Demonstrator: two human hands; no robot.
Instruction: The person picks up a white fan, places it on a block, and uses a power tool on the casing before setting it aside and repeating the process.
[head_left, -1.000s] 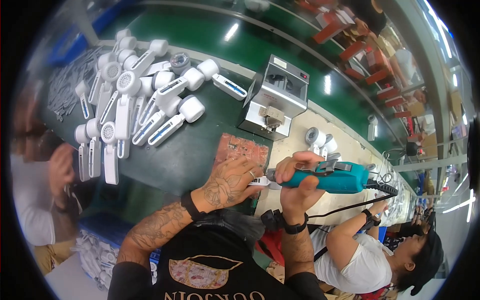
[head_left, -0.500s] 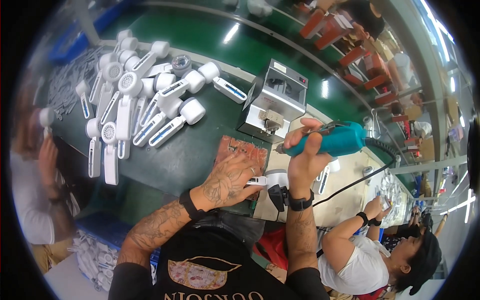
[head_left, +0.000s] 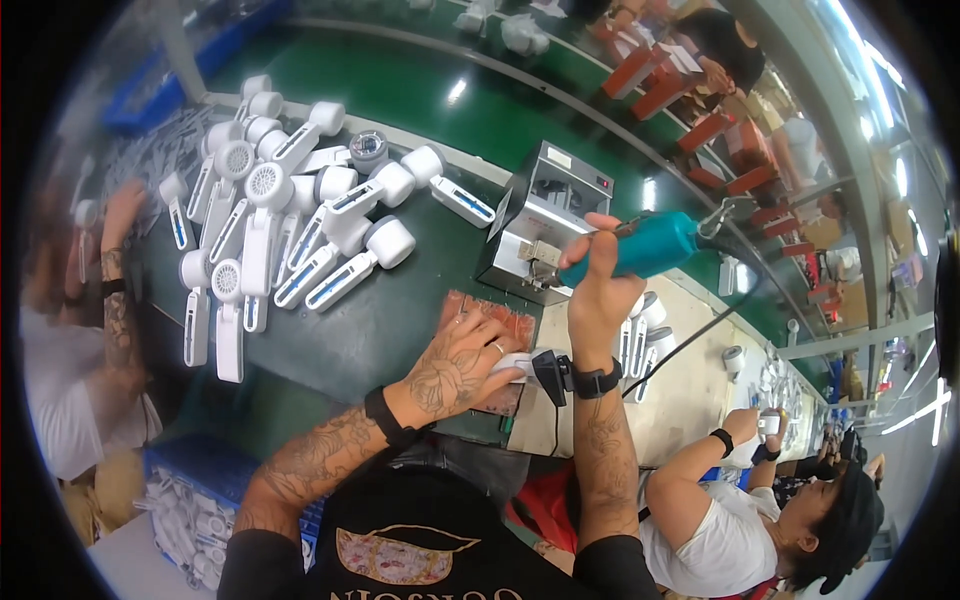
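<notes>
My left hand (head_left: 462, 365) lies over a worn red block (head_left: 515, 330), its fingers closed on a white handheld fan (head_left: 515, 362) whose far end is hidden behind my right wrist's strap and a black device. My right hand (head_left: 606, 285) is wrapped round a teal electric screwdriver (head_left: 650, 245). The screwdriver's tip end is beside the front of a metal screw feeder (head_left: 545, 225); my fingers and the angle hide the bit itself. A dark cable runs down from the rear of the screwdriver.
Many white handheld fans (head_left: 265, 185) are heaped on the dark green bench at left, with grey strips (head_left: 130, 175) beyond. More fans (head_left: 640, 330) lie right of my wrist. A blue crate (head_left: 190, 510) of white parts stands lower left. Co-workers sit on both sides.
My right hand has raised the screwdriver slightly, bringing its tip end to the screw feeder's front. My left hand stays on the fan. The left co-worker's arm has reached toward the grey strips.
</notes>
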